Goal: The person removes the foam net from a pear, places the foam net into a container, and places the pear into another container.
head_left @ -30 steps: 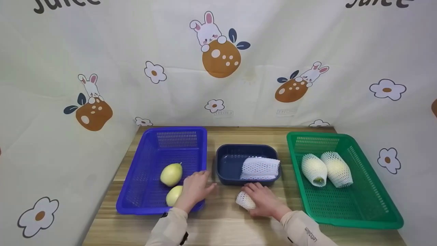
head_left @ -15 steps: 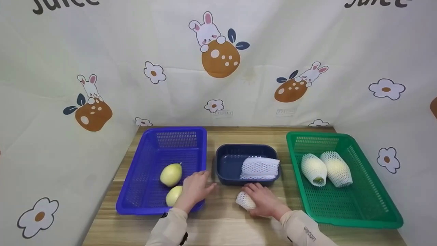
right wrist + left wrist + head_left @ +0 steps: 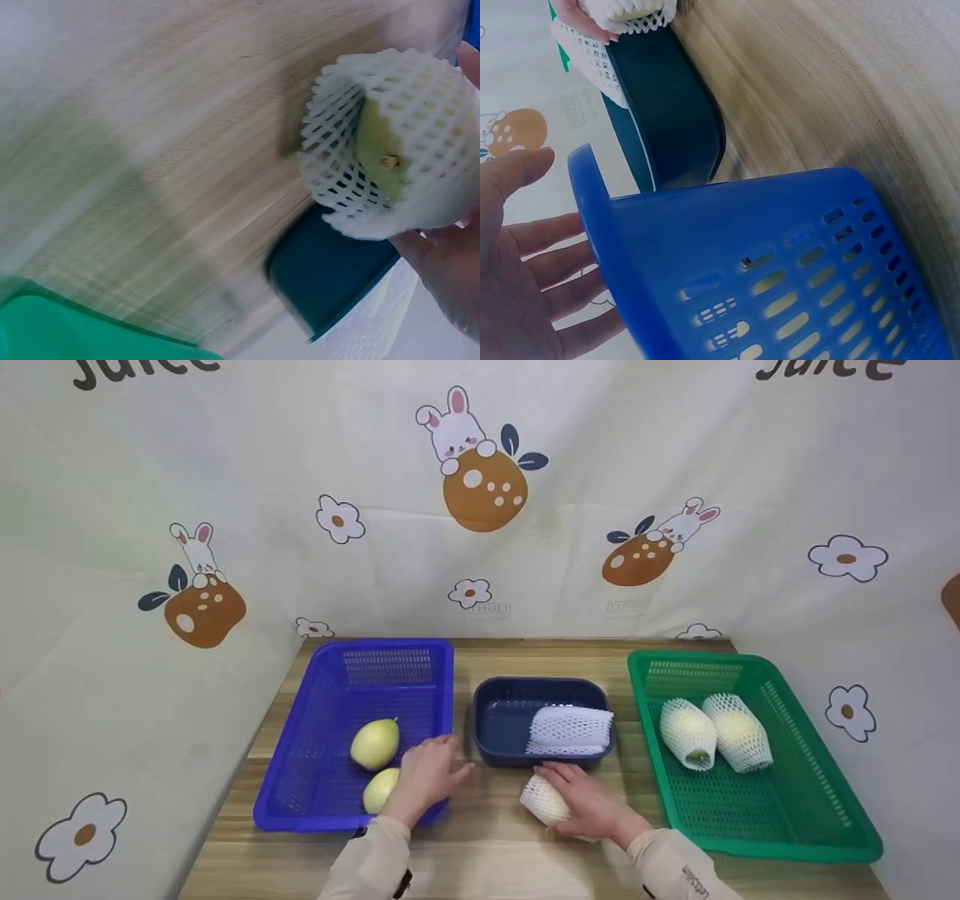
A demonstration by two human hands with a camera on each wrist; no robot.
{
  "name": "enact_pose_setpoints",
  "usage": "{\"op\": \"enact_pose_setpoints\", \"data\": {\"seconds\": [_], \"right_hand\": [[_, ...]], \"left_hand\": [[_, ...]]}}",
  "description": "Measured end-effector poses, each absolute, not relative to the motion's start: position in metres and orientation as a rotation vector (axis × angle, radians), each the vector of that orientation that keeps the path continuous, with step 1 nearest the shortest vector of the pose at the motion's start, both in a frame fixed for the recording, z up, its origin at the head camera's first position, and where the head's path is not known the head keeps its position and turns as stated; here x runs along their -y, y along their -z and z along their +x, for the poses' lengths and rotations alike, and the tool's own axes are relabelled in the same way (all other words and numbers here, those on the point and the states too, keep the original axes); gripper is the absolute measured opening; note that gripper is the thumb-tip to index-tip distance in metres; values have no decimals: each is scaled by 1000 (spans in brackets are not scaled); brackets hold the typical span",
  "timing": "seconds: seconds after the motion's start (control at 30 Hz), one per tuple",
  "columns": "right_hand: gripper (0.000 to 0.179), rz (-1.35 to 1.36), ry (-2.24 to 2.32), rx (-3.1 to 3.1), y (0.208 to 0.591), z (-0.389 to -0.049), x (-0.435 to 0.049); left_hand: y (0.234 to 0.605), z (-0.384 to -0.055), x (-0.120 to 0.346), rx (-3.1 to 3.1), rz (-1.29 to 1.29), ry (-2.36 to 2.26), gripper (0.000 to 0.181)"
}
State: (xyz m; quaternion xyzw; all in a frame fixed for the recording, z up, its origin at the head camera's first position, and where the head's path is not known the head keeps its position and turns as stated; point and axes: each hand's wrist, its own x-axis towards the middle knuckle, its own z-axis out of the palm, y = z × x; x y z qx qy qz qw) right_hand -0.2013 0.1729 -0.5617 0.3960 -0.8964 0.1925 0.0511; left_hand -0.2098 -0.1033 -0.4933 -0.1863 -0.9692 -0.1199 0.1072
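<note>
My right hand (image 3: pixel 592 801) grips a pale yellow-green pear (image 3: pixel 382 146) wrapped in a white foam net sleeve (image 3: pixel 544 801), in front of the navy bin. In the right wrist view the sleeve's open end shows the pear's tip with a brown spot. My left hand (image 3: pixel 427 780) lies over the right rim of the blue basket (image 3: pixel 660 232), its fingers extended and holding nothing; whether it touches the rim I cannot tell. Two bare pears sit in that basket, one whole pear (image 3: pixel 375 743) and a nearer pear (image 3: pixel 380 790) partly hidden by the left hand.
Between the baskets stands the navy bin (image 3: pixel 499 750) with flat white foam net sleeves (image 3: pixel 571 729) in it. To the right, the green basket (image 3: pixel 795 810) holds two sleeved pears, a left one (image 3: pixel 688 733) and a right one (image 3: pixel 739 733). A printed cloth encloses the table.
My right hand and the sleeved pear have shifted slightly to the right, and more of the sleeve shows. The left hand stays where it was.
</note>
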Motion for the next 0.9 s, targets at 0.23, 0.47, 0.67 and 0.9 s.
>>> {"op": "enact_pose_setpoints", "data": {"seconds": [0.23,0.47,0.67,0.9], "right_hand": [[88,1199,-670,2693,566,-197,-180],[88,1172,-673,2691,569,-193,-186],[80,1124,-701,2755,569,-187,-191],[70,1165,-667,2669,571,-183,-193]], "left_hand": [[492,-208,100,2849,-563,355,37],[488,-199,84,2793,-629,488,43],[494,-188,63,2763,-747,593,41],[519,-181,42,2820,-750,737,38]]}}
